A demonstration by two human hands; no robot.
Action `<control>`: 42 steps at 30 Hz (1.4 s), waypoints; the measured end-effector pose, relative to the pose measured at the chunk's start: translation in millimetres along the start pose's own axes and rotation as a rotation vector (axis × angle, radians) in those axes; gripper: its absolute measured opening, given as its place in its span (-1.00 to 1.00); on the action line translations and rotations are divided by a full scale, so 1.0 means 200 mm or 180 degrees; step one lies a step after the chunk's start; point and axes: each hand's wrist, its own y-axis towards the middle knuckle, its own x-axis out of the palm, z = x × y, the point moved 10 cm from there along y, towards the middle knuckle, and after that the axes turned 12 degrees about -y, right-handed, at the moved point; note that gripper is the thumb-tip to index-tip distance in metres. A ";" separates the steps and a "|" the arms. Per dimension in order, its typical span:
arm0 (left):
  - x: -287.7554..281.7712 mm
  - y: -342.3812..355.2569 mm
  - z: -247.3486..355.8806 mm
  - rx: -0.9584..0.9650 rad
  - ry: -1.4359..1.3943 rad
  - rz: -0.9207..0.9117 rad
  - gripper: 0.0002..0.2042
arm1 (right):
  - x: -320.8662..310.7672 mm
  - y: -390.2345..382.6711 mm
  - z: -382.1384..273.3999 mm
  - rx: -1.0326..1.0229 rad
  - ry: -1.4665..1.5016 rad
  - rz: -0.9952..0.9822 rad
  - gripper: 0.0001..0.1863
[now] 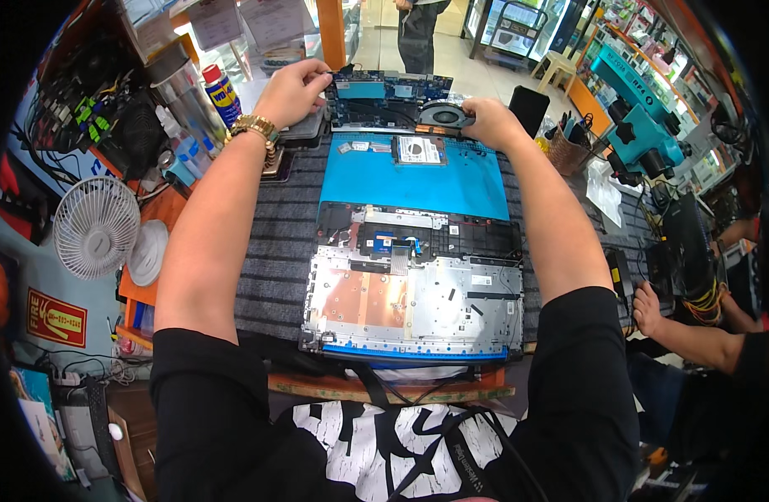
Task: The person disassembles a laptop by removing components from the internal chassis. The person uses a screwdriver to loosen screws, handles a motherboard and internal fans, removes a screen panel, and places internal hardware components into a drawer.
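Note:
Both my hands hold a blue laptop motherboard tilted up at the far edge of a blue work mat. My left hand pinches its left end, the fingers closed at the edge. At the other end my right hand grips the board beside its round cooling fan; some fingertips are hidden behind it. A hard drive lies on the mat just below the board, with small parts to its left. Nearer to me rests an opened laptop chassis, its inner side up, silver and copper-coloured.
A striped grey cloth covers the bench. On the left stand a white fan, a blue spray can and bottles. To the right are a pen holder and a teal microscope. Another person's hand is at the right.

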 end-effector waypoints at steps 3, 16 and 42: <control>0.01 0.01 -0.02 0.0063 0.0158 -0.0070 -0.69 | 0.01 -0.01 -0.02 -0.0077 -0.0141 0.0128 -0.59; 0.03 0.02 -0.05 -0.0049 0.0127 -0.0125 -0.68 | 0.06 0.02 -0.01 -0.0214 0.0022 -0.0027 -0.61; 0.02 0.16 -0.11 0.0253 0.0936 0.0830 -0.71 | 0.07 0.01 0.02 -0.0132 -0.0055 -0.0163 -0.44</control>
